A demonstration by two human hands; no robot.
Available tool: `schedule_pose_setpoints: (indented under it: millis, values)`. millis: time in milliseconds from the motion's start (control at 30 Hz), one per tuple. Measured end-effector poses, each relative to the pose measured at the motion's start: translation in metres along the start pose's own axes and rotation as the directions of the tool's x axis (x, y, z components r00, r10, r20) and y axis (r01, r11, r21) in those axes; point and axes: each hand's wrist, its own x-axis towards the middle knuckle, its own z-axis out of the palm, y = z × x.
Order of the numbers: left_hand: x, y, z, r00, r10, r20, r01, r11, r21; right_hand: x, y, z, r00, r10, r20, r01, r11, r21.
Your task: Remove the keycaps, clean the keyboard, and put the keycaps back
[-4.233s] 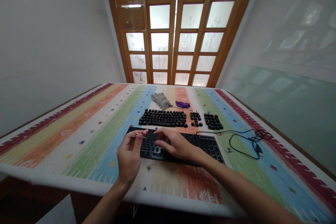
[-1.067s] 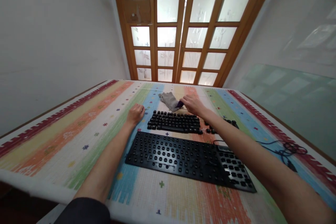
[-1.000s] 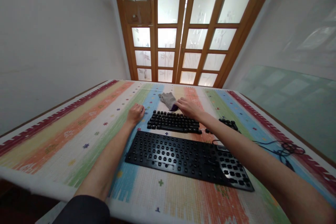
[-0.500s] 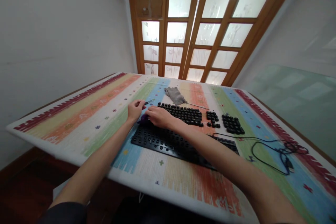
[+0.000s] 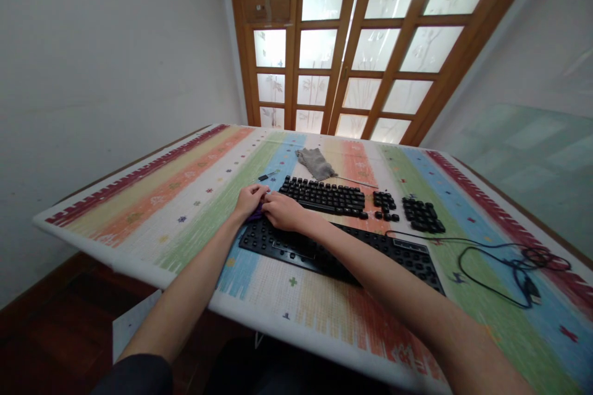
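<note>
Clamped in fingers of left hand (image 5: 249, 200), right hand (image 5: 283, 211): purple cloth (image 5: 255, 216), mostly hidden.
Toward counter's (image 5: 148, 219) front edge, part-covered keyboard base (image 5: 290, 250); beyond, cropped doors (image 5: 319, 46).

Worn on the head, facing forward and down across the rectangular counter (image 5: 296, 296) in multicoloured striped cloth. Set near, behind the bare hands (image 5: 283, 211), reaching to brown wooden glass-paned doors (image 5: 319, 49).

Loose keycaps (image 5: 327, 197): way too small to read any legends
Keyboard base (image 5: 296, 250): nothing legible, sorry folks
Cable plug (image 5: 532, 293): blurry, can't make out any markings tbh
</note>
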Motion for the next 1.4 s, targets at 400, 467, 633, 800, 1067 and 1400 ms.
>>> schedule_pose_setpoints:
  millis: [400, 467, 633, 800, 1067, 1400]
  values:
    - [-0.006, 0.007, -0.012, 0.987, -0.017, 0.159, 0.036, 0.992, -0.121, -0.007, -0.010, -0.001, 0.996, 0.094, -0.010, -0.094, 0.996, -0.002]
    - [-0.005, 0.005, -0.012, 0.985, -0.023, 0.174, 0.048, 0.989, -0.141, -0.007, -0.016, 0.002, 0.989, 0.147, -0.016, -0.147, 0.989, -0.007]
    - [-0.003, 0.002, -0.011, 0.979, -0.031, 0.201, 0.067, 0.983, -0.172, -0.005, -0.025, 0.006, 0.955, 0.295, -0.031, -0.295, 0.955, 0.020]
    - [-0.003, 0.003, -0.011, 0.975, -0.035, 0.221, 0.077, 0.979, -0.188, -0.002, -0.022, 0.006, 0.948, 0.319, -0.021, -0.316, 0.946, 0.076]
    - [-0.002, 0.001, -0.010, 0.975, -0.041, 0.217, 0.084, 0.978, -0.193, -0.002, -0.021, 0.004, 0.950, 0.312, 0.000, -0.311, 0.946, 0.092]
    - [-0.002, 0.003, -0.011, 0.975, -0.027, 0.221, 0.070, 0.980, -0.189, -0.006, -0.022, -0.004, 0.969, 0.247, 0.010, -0.248, 0.969, 0.015]
